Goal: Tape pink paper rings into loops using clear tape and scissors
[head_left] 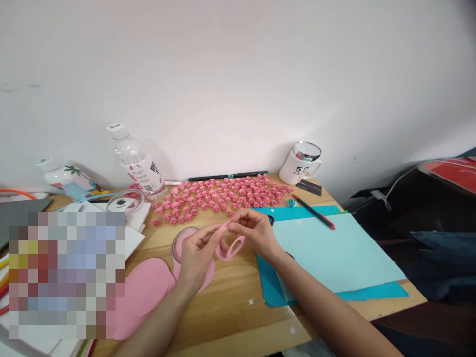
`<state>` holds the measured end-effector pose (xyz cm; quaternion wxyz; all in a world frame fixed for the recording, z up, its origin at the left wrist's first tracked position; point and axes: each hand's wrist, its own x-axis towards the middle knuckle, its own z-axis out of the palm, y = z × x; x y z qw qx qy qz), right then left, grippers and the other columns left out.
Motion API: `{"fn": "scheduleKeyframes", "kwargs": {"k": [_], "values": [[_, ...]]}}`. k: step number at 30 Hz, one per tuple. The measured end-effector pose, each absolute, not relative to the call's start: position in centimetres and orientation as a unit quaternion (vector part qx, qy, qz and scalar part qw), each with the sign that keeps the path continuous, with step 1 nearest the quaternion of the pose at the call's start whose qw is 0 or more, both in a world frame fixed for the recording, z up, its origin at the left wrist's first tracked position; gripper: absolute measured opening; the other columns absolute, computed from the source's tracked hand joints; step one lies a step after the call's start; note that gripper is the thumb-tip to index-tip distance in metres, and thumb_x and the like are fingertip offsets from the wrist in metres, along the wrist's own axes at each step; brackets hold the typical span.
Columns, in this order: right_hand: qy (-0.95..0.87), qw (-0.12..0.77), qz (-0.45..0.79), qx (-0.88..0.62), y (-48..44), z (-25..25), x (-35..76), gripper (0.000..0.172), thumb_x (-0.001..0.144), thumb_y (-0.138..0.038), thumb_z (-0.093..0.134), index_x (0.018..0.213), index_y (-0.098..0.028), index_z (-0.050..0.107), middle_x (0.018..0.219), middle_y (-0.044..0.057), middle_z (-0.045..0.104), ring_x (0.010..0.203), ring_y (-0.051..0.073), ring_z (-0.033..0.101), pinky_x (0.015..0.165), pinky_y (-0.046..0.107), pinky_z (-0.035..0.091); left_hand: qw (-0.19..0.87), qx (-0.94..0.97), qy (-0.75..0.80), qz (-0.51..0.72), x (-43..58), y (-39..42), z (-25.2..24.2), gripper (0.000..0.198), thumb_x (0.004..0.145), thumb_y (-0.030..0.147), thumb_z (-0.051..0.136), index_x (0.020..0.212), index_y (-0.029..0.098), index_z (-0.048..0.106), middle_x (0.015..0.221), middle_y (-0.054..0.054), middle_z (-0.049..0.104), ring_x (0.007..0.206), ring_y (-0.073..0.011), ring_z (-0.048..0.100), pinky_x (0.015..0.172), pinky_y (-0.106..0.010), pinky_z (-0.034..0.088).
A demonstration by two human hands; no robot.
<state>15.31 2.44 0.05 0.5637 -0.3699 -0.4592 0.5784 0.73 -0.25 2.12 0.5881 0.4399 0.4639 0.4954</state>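
A curled pink paper strip [235, 248] hangs in loops between my two hands over the wooden table. My left hand [199, 255] pinches it near one end, while the fingertips of my right hand [253, 230] close on the strip's upper end. Beneath my left hand lie pink paper circles [145, 292] and a round clear-rimmed lid or roll [182, 240], partly hidden by the hand. Beyond both hands, many small rolled pink paper roses [211, 196] are spread across the table. Dark scissors [271, 219] show partly behind my right wrist.
Light-blue paper sheets [334, 253] lie at the right, with a red-tipped pen [316, 213] across their edge. A white mug [297, 166], a water bottle [137, 163] and a black pen [226, 176] stand or lie along the wall. Papers [132, 238] are piled left.
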Motion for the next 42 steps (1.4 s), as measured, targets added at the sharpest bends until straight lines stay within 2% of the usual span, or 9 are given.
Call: {"fn": "scheduleKeyframes", "kwargs": {"k": [4,8,14,18,26,35,37,42], "values": [[-0.483,0.559,0.554,-0.384,2.47,0.25,15.32,0.015,0.067,-0.03,0.072,0.078,-0.02,0.069,0.07,0.001,0.066,0.062,0.012,0.059,0.06,0.026,0.049,0.59,0.445,0.454,0.498,0.61,-0.15,2.13,0.027,0.076,0.029,0.063,0.096,0.012,0.068,0.05,0.002,0.058,0.045,-0.0095,0.051,0.048,-0.021,0.043],[-0.49,0.548,0.553,-0.392,2.46,0.26,15.36,0.015,0.071,-0.031,0.069,0.081,-0.02,0.069,0.07,0.001,0.065,0.065,0.013,0.061,0.063,0.027,0.05,0.584,0.44,0.45,0.513,0.53,-0.1,2.01,0.022,0.075,0.029,0.064,0.089,0.013,0.068,0.05,0.002,0.058,0.043,-0.0088,0.051,0.048,-0.021,0.043],[-0.456,0.558,0.578,-0.383,2.41,0.32,15.17,0.017,0.064,-0.029,0.075,0.071,-0.019,0.062,0.064,-0.001,0.063,0.06,0.013,0.06,0.058,0.025,0.049,0.565,0.456,0.47,0.502,0.72,-0.23,2.55,0.017,0.074,0.027,0.064,0.084,0.014,0.07,0.05,0.002,0.059,0.045,-0.009,0.053,0.048,-0.02,0.044],[-0.434,0.567,0.579,-0.394,2.47,0.35,15.12,0.017,0.06,-0.026,0.078,0.067,-0.019,0.065,0.064,-0.002,0.065,0.061,0.011,0.06,0.059,0.023,0.048,0.562,0.451,0.476,0.505,0.69,-0.17,2.47,0.013,0.072,0.026,0.067,0.079,0.016,0.07,0.053,0.003,0.06,0.047,-0.0085,0.052,0.047,-0.019,0.044],[-0.442,0.545,0.598,-0.388,2.76,-0.33,15.44,0.017,0.067,-0.031,0.072,0.079,-0.019,0.07,0.072,0.001,0.069,0.065,0.013,0.063,0.067,0.027,0.05,0.6,0.43,0.435,0.516,0.47,0.1,1.73,0.017,0.075,0.027,0.063,0.085,0.014,0.066,0.052,0.002,0.06,0.043,-0.0095,0.053,0.046,-0.022,0.043],[-0.419,0.565,0.604,-0.375,2.66,0.1,15.34,0.019,0.057,-0.025,0.079,0.066,-0.019,0.064,0.06,-0.003,0.065,0.053,0.011,0.059,0.054,0.024,0.049,0.599,0.441,0.44,0.504,0.46,0.04,1.86,0.02,0.075,0.028,0.063,0.089,0.013,0.068,0.053,0.001,0.061,0.043,-0.0104,0.054,0.048,-0.024,0.045],[-0.422,0.564,0.601,-0.378,2.7,0.09,15.41,0.019,0.058,-0.027,0.079,0.068,-0.019,0.065,0.063,-0.002,0.066,0.053,0.011,0.06,0.057,0.026,0.05,0.597,0.443,0.438,0.506,0.45,0.07,1.86,0.021,0.075,0.028,0.064,0.089,0.013,0.068,0.053,0.001,0.061,0.044,-0.0109,0.054,0.048,-0.025,0.045],[-0.443,0.548,0.609,-0.366,2.89,-0.32,15.62,0.02,0.066,-0.03,0.073,0.084,-0.021,0.071,0.077,0.001,0.07,0.073,0.014,0.065,0.077,0.031,0.052,0.581,0.434,0.454,0.518,0.38,0.2,1.99,0.02,0.075,0.027,0.064,0.089,0.014,0.068,0.052,0.001,0.061,0.042,-0.0099,0.052,0.046,-0.023,0.043]]}}
